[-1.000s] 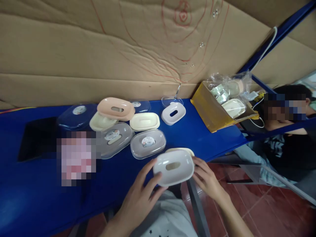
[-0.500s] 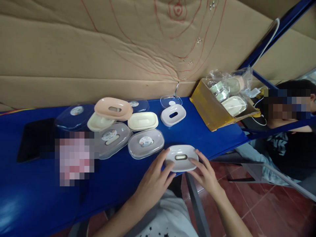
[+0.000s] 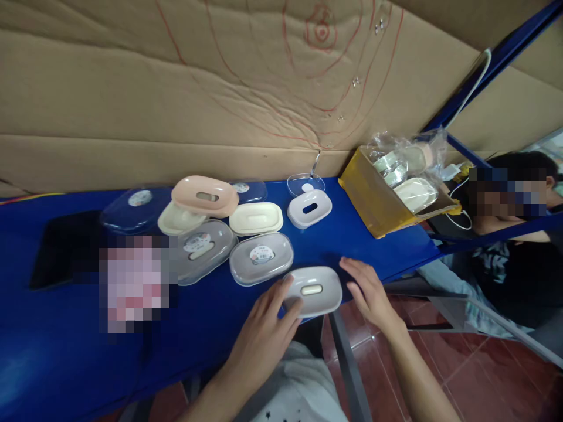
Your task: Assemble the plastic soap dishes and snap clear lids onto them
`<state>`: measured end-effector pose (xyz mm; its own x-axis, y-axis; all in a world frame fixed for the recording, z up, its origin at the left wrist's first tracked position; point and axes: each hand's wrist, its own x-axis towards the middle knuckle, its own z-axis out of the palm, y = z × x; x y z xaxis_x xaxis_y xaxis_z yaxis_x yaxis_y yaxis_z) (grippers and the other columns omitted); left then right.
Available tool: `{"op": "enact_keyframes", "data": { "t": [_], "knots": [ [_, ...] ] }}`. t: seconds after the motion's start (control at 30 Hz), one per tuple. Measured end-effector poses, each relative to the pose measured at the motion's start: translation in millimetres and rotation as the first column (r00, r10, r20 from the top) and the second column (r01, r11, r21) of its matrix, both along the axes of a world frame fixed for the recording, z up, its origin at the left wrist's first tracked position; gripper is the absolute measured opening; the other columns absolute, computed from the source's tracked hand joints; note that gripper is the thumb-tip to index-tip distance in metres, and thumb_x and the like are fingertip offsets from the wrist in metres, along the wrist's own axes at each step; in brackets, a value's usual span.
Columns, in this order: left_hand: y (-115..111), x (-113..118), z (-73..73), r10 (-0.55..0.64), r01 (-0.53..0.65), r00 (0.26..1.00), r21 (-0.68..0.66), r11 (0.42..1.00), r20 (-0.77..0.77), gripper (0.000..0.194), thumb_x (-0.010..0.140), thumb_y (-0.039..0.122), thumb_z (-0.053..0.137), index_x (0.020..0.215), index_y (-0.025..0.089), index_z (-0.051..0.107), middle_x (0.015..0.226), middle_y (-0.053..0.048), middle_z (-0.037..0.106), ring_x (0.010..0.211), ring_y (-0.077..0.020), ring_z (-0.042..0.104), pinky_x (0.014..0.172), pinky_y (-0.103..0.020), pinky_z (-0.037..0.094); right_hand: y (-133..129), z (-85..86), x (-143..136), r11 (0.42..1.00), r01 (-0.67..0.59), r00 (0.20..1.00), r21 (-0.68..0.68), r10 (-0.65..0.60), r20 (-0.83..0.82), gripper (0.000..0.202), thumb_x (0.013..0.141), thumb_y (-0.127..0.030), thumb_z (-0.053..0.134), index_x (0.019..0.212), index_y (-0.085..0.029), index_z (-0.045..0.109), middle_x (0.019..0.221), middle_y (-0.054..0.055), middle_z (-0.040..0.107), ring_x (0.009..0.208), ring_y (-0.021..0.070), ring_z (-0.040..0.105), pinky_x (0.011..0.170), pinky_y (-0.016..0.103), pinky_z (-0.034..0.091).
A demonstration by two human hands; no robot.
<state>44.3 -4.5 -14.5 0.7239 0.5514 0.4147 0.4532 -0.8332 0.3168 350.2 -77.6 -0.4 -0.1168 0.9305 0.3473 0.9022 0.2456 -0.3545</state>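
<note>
A light grey oval dish [image 3: 328, 299] with a cream insert in its central slot is at the table's front edge. My left hand [image 3: 270, 310] grips its left end, fingers on the rim and inner surface. My right hand [image 3: 369, 291] is just right of the dish, apart from it, fingers spread and holding nothing. Behind stand a white slotted dish [image 3: 309, 208], a cream dish [image 3: 255, 218] and a lidded grey dish [image 3: 262, 259]. Further left, a peach dish [image 3: 204, 196] rests on another cream dish [image 3: 178, 221], beside another lidded grey dish [image 3: 210, 262].
Clear lids [image 3: 135, 210] lie along the back of the blue table [image 3: 197, 328]. A cardboard box [image 3: 373, 202] with bagged dishes stands at the right. A dark flat object [image 3: 61, 249] lies left. A person [image 3: 510, 252] sits beyond the blue frame.
The grey dish has shifted slightly left and toward me with my left hand. My right hand has let go of its right end and moved away to the right.
</note>
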Motion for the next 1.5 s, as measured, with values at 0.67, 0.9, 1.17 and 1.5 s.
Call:
{"op": "enact_keyframes", "data": {
  "t": [0.67,0.9,1.17,1.5],
  "knots": [
    [-22,-69,-14.4,0.256,-0.253,0.965,-0.058,0.966,0.052,0.043,0.109,0.041,0.059,0.150,0.026,0.054,0.155,-0.018,0.059,0.125,-0.0359,0.067,0.099,-0.054,0.057,17,5.5,-30,0.995,0.010,0.989,0.104,-0.025,0.148,0.041,0.111,-0.024,0.060,0.150,-0.034,0.065,0.125,0.007,0.080,0.115,0.0288,0.074,0.108,0.052,0.050],
    [-18,-77,-17.9,0.292,-0.290,0.953,-0.036,0.956,0.077,0.044,0.107,0.042,0.062,0.147,0.024,0.057,0.150,-0.018,0.060,0.124,-0.0359,0.066,0.103,-0.055,0.056,82,19.2,3,0.998,0.050,0.976,0.049,-0.059,0.212,0.033,0.114,-0.033,0.052,0.141,-0.026,0.071,0.135,0.011,0.077,0.127,0.0301,0.071,0.111,0.051,0.050],
    [-32,-104,-22.0,0.392,-0.392,0.918,-0.008,0.920,0.052,0.048,0.107,0.043,0.063,0.151,0.027,0.056,0.152,-0.017,0.062,0.128,-0.0361,0.065,0.104,-0.054,0.057,259,51.2,13,0.999,-0.018,0.973,-0.036,0.026,0.229,0.018,0.103,-0.019,0.063,0.112,-0.018,0.079,0.117,0.015,0.082,0.115,0.0323,0.075,0.110,0.053,0.051],
    [-19,-102,-15.1,0.307,-0.295,0.950,-0.158,0.942,0.057,0.058,0.104,0.038,0.069,0.157,0.031,0.048,0.161,-0.013,0.058,0.139,-0.0362,0.059,0.114,-0.061,0.053,58,61.0,-57,0.921,0.293,0.875,0.256,-0.151,-0.460,0.031,0.117,-0.042,0.043,0.136,-0.027,0.062,0.106,0.008,0.071,0.087,0.0235,0.068,0.077,0.037,0.058]
  ]
}}
